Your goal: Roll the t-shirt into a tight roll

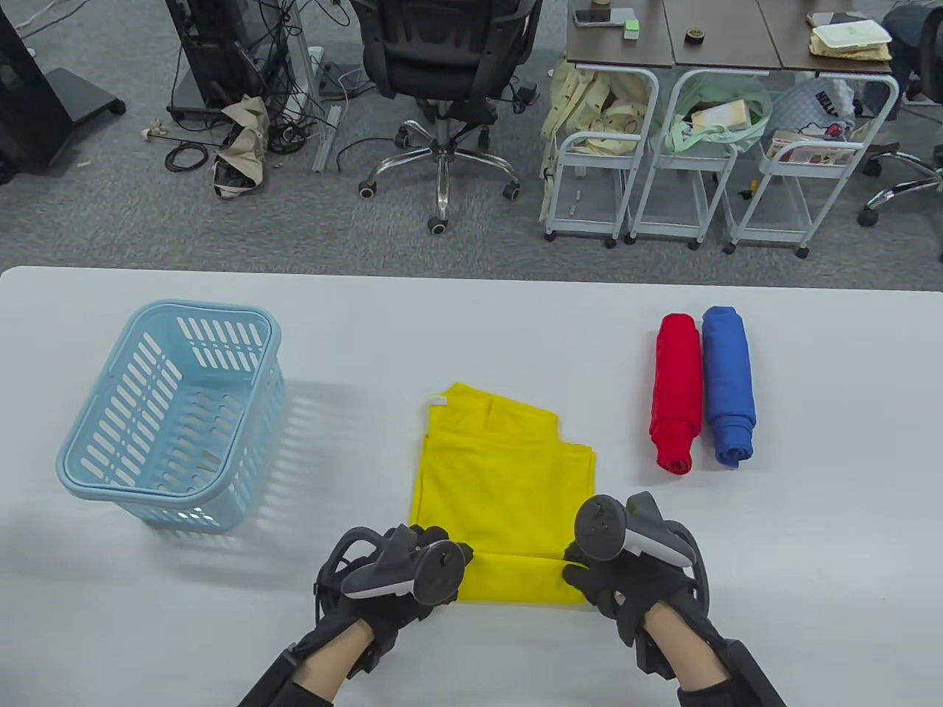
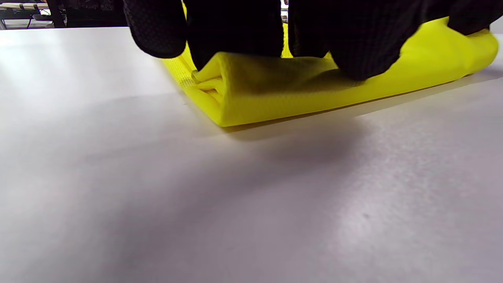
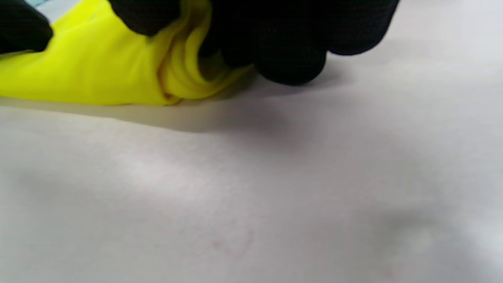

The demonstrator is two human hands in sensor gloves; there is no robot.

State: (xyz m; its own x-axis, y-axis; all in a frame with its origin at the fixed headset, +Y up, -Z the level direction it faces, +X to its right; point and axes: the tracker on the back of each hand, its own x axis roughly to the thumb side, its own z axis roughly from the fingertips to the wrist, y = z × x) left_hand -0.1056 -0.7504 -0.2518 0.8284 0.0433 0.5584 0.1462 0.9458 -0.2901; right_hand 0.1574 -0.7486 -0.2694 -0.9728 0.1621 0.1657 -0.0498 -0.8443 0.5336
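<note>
left hand [image 1: 394,582]: near worktop edge, on left end of the roll; fingers [image 2: 232,27] curled down over it, grip closed on the cloth
right hand [image 1: 633,567]: same nearness, on right end; fingers [image 3: 290,51] curled round the rolled layers, grip closed on the cloth
roll [image 1: 516,580]: started at the near hem of the yellow shirt [image 1: 505,479]; only a few turns, judged early in the task
long axis: roll runs left-right, spanning hand to hand
key relation: unrolled cloth lies flat straight ahead of both grips, away from the person; next push likely goes forward along it
nearer hand: neither, one per end, about level
far end of shirt: stepped folded edges, small white tag [image 1: 437,401] at the left corner
worktop [image 1: 810,589]: white, carries everything
basket [image 1: 173,412]: light blue, left of shirt, well apart
red roll [image 1: 676,390]: right and beyond, touching blue roll [image 1: 728,383]
counts: hands 2, yellow shirts 1, finished rolls 2, baskets 1
</note>
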